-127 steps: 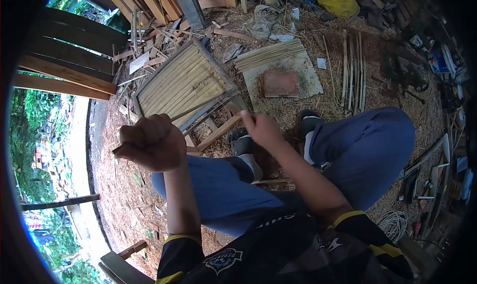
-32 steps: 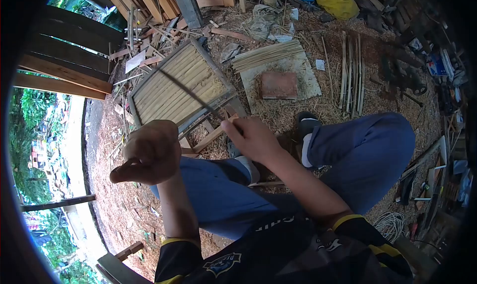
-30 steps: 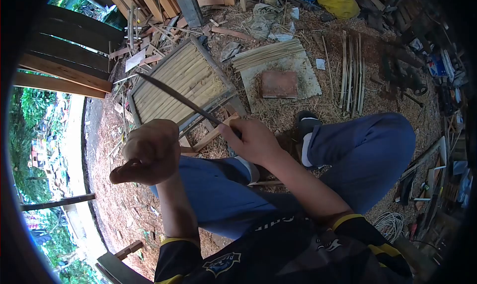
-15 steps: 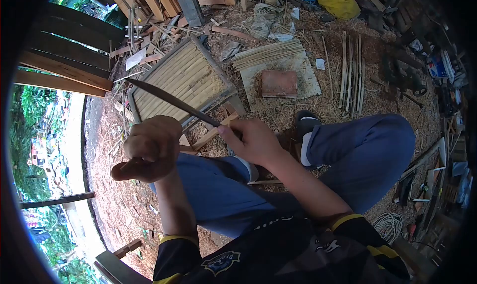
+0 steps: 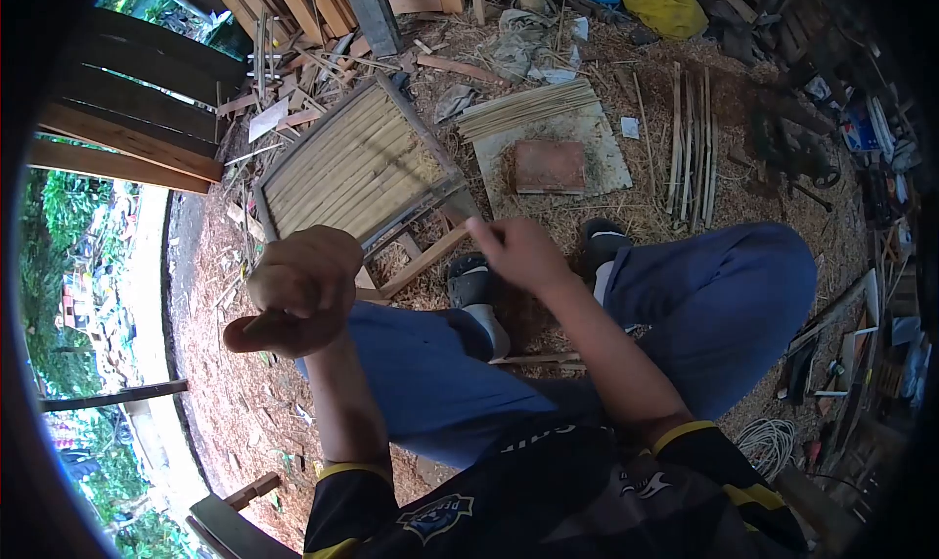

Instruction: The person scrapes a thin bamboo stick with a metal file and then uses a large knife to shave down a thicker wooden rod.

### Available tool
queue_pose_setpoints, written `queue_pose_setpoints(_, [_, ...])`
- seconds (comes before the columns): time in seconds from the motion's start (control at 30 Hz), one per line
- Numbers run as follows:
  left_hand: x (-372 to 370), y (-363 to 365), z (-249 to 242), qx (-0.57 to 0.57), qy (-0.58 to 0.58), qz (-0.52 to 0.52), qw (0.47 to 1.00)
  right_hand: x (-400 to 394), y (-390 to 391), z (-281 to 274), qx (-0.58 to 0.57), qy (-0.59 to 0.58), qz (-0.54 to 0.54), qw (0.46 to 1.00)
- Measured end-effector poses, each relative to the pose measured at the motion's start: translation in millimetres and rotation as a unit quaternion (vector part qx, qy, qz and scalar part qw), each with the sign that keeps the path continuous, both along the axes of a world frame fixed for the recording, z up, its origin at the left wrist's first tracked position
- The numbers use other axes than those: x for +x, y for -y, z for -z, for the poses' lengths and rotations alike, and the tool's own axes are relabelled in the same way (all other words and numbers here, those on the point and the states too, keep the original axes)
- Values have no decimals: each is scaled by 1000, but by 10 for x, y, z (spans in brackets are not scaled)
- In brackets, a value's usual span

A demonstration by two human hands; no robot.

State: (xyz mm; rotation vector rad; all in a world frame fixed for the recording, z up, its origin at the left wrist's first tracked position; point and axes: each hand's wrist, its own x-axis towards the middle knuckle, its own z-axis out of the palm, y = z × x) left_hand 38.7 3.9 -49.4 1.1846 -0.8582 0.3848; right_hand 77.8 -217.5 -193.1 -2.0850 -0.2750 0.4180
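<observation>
My left hand (image 5: pixel 301 287) is raised at the left, over my knee. Its fingers are curled and its thumb sticks out sideways; what they hold, if anything, is hidden. My right hand (image 5: pixel 526 256) is closed above my shoes, its thumb pointing to the upper left. It holds a long knife, whose blade is smeared by motion and barely shows in front of the slatted panel. This panel (image 5: pixel 337 163), of bamboo strips in a wooden frame, stands beyond my hands. A wooden bar (image 5: pixel 425 263) lies just left of my right hand.
A reddish block (image 5: pixel 550 166) rests on a pale board (image 5: pixel 611 158), with a bundle of thin strips (image 5: pixel 528 109) behind it. Several long strips (image 5: pixel 692 148) lie farther right. Wood shavings cover the floor. Planks (image 5: pixel 127 143) stand at the left, and coiled cord (image 5: pixel 768 447) lies at lower right.
My right hand has moved a little up and to the right, away from my left hand. The knife blade, sharp before, is now blurred. My left hand has hardly moved.
</observation>
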Motion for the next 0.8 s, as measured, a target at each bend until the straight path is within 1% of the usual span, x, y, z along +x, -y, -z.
queue_pose_setpoints(0.07, [-2,23,5,-5,-1,-5,1000,175,129,309,-34,-61,16,997])
queue_pose_setpoints(0.17, [15,83,-6,-7,10,8,1000,103,118,-2,-18,-59,-9,998])
queue_pose_setpoints(0.27, [21,75,-12,-7,-1,7,1000,25,-3,-76,7,21,-19,1000])
queue_pose_setpoints(0.37, [-2,58,-13,-16,-6,-20,1000,136,61,179,-18,-33,27,999])
queue_pose_setpoints(0.47, [-1,59,-16,-14,-7,-28,999,246,200,341,-96,-58,20,994])
queue_pose_setpoints(0.57, [13,65,-38,-6,-15,-9,1000,154,148,-4,-29,-41,-23,998])
queue_pose_setpoints(0.67, [18,51,-36,-8,-16,0,1000,159,110,-106,-38,-50,-28,998])
queue_pose_setpoints(0.77, [4,45,-47,-2,-16,7,1000,299,147,184,-147,-74,31,986])
queue_pose_setpoints(0.8, [24,50,-70,16,-1,21,1000,301,162,165,-143,-64,26,987])
